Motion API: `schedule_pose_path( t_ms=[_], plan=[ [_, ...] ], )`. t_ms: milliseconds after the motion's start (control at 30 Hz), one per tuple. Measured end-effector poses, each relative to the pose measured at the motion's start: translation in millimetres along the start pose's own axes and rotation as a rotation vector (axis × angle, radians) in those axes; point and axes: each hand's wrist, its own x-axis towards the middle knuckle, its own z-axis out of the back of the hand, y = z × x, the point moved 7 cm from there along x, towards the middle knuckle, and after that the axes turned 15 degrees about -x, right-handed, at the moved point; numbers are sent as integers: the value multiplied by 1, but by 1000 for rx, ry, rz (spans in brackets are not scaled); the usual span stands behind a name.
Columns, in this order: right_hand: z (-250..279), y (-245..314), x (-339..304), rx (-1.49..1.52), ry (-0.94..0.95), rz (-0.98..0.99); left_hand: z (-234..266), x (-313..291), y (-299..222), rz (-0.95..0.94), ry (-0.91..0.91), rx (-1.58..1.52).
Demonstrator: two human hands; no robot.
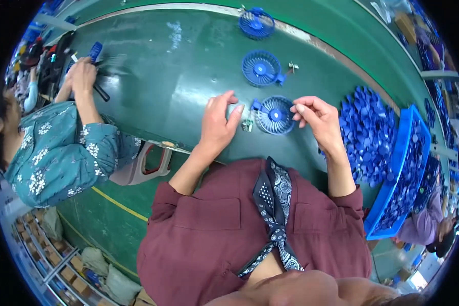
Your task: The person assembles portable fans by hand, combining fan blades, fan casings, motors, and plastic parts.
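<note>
In front of me a round blue fan housing [276, 115] with radial ribs lies on the green tabletop, between my two hands. My right hand [319, 121] is at its right rim, thumb and fingertips pinched together; whatever they may hold is too small to make out. To the housing's left, my left hand [220, 121] hovers with thumb and fingers apart and nothing visible between them. Just below its thumb, a small green circuit board [247, 125] sits beside the housing. Two similar parts, a blue fan housing [261, 68] and another blue housing [256, 24], lie farther off.
A heap of small blue plastic pieces [368, 135] lies to my right, beside a blue bin [400, 168] of more pieces. A small board [293, 66] is by the middle housing. At left, a co-worker's hands [82, 76] handle a blue part [95, 51]; a stool [158, 159] stands between us.
</note>
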Motion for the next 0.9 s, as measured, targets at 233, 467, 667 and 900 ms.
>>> schedule_pose_path(
  t_ms=[233,467,667,900],
  plan=[
    [-3,-37,-4,134,-97,-15,-43,-4,-19,106,127,255],
    [-11,-43,-23,171,-30,-63,-57,-9,-19,245,73,16],
    [-3,-14,-43,274,-83,-13,-57,-13,-48,55,98,-183],
    [-8,2,-36,368,-19,22,-59,-23,-39,215,127,-563]
  ],
)
